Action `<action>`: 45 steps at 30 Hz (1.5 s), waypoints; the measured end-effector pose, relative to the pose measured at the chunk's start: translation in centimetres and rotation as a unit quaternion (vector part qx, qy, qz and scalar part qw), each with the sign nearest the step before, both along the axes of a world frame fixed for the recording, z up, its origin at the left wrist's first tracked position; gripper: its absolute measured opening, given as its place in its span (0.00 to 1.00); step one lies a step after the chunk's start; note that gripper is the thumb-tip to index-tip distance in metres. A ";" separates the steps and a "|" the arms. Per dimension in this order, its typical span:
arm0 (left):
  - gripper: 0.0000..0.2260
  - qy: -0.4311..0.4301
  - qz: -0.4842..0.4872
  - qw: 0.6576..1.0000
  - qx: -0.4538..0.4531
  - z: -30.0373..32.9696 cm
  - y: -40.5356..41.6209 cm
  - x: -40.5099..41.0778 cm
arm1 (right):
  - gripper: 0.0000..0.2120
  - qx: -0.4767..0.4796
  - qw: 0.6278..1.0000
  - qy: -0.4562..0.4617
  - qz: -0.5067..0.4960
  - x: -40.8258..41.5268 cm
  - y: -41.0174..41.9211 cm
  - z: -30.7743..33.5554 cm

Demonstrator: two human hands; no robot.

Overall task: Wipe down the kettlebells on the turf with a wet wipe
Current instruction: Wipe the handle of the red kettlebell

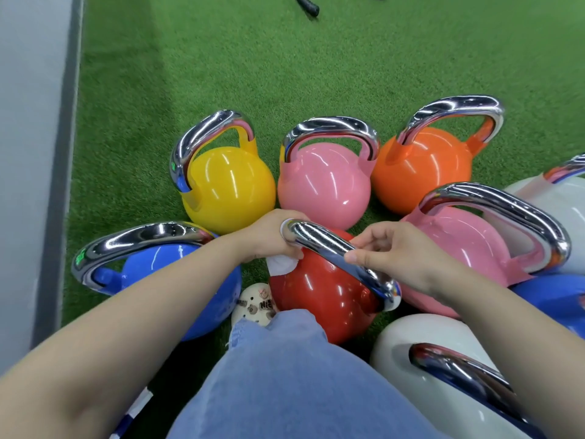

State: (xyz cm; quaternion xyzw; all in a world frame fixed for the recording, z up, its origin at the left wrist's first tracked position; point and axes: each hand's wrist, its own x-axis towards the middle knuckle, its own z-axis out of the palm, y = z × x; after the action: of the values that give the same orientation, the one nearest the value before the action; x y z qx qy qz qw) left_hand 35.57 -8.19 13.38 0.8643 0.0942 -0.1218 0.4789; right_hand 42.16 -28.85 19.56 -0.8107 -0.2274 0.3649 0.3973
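Low in the middle of the frame is my knee in blue jeans [285, 375], and just past it sits the red kettlebell [319, 296], the one I am cleaning. My left hand [272, 236] is curled around the far end of its shiny handle [335, 251] with the white wet wipe [281, 264] bunched under my fingers. My right hand [399, 251] pinches the middle of the handle with thumb and fingers to keep it from moving. I think this ball is very heavy and hard, so I would not try to lift it, just hold the handle and rub. The paint looks smooth and slippery, and the wipe is soft and floppy, so I should keep it squeezed tight. Close around it are a blue kettlebell [177, 280] on the left, a white one [421, 369] at the lower right and a pink one [465, 248] on the right. Farther up stand a yellow kettlebell [231, 188], another pink one [326, 188] and an orange one [424, 169]. They all sit on green turf [285, 68], which looks soft and bumpy. A grey strip [28, 153] runs down the left edge, and something black [307, 6] lies at the top.
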 end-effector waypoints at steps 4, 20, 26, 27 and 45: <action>0.13 -0.004 -0.124 0.982 0.141 1.8 -0.3 1.1 | 0.06 0.004 1.000 0.012 0.001 0.1 0.0 0.0; 0.03 -0.125 -0.304 0.814 0.479 4.4 -6.6 2.2 | 0.16 0.004 0.998 -0.025 -0.060 -0.4 -2.4 -0.3; 0.03 -0.293 -0.202 0.826 0.437 2.9 -4.6 0.5 | 0.17 0.000 0.995 -0.038 -0.096 -0.8 -3.9 0.0; 0.07 -0.296 -0.172 0.837 0.426 2.3 -4.5 0.4 | 0.18 -0.009 0.995 -0.038 -0.096 -0.9 -4.1 0.0; 0.04 -0.042 0.209 0.977 -0.016 -2.4 -2.9 -1.4 | 0.13 0.006 0.990 -0.013 -0.137 -0.8 -4.2 -1.3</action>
State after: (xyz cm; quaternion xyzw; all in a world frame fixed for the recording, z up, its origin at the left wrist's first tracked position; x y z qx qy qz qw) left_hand 34.20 -11.11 11.03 0.8221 0.2507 0.0158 0.5109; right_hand 41.37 -33.05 18.28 -0.8366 -0.1209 0.2952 0.4453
